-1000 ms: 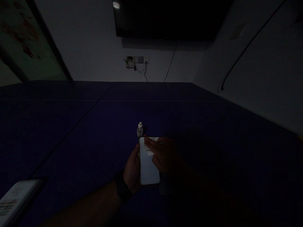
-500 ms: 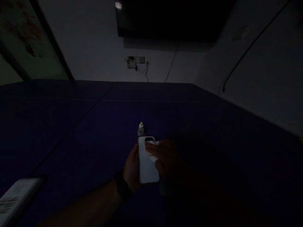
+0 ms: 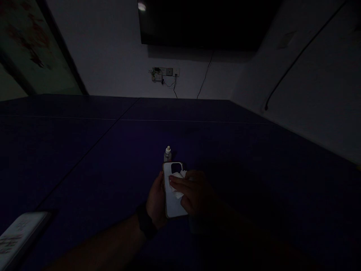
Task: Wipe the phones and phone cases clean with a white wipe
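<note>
My left hand (image 3: 156, 201), with a dark band on its wrist, is wrapped round the left edge of a phone case (image 3: 174, 207). The case has a pale back, a dark rim and a camera cut-out at its top; whether a phone sits inside I cannot tell. My right hand (image 3: 194, 192) presses a crumpled white tissue (image 3: 177, 194) flat against the case's back, below the cut-out. Just beyond the case's top edge stands a small clear bottle (image 3: 167, 154) with a white cap, its lower part hidden by the case.
A white box (image 3: 24, 235) with printing lies at the lower left on the dark blue surface (image 3: 118, 158). Plugged sockets (image 3: 166, 71) and cables are on the far wall below a large black screen (image 3: 208, 22). The room is dim.
My right hand has slid the tissue down and slightly left over the case, showing more of the cut-out. The case has shifted slightly left in my left hand.
</note>
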A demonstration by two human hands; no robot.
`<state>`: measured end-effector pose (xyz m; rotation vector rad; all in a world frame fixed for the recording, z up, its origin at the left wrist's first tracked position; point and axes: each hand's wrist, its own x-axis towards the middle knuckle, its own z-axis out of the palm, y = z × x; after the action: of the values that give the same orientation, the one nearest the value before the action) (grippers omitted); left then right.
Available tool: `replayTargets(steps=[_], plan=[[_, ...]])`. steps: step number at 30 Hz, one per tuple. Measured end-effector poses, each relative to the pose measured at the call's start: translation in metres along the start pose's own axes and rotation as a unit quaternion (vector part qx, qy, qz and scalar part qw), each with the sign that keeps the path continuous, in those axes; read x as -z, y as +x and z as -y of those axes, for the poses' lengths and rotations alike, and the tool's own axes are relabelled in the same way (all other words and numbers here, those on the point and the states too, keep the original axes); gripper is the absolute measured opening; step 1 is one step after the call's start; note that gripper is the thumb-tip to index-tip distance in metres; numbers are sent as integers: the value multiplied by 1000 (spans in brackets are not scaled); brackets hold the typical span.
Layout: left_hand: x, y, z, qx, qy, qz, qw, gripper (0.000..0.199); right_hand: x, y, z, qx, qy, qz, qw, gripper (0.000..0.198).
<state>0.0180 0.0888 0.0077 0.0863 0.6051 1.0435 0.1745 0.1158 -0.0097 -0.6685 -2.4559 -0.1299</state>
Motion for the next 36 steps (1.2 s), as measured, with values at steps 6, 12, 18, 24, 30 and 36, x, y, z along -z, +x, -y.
replayTargets(steps=[6, 12, 18, 24, 30, 36], plan=[[15, 6, 1, 17, -29, 39, 999, 57, -6, 2, 8, -10, 13, 51, 999, 65], [21, 10, 1, -6, -17, 74, 997, 53, -2, -4, -2, -17, 18, 7, 1000, 59], [21, 9, 2, -10, -28, 44, 999, 48, -12, 1, 11, -20, 22, 17, 999, 68], [13, 5, 0, 3, -27, 24, 999, 55, -3, -1, -2, 22, 63, -8, 998, 54], [3, 2, -1, -13, -47, 31, 998, 55, -2, 2, -5, -5, -1, -14, 1000, 57], [20, 9, 1, 21, -64, 62, 996, 53, -5, 2, 1, 23, 22, 46, 998, 63]])
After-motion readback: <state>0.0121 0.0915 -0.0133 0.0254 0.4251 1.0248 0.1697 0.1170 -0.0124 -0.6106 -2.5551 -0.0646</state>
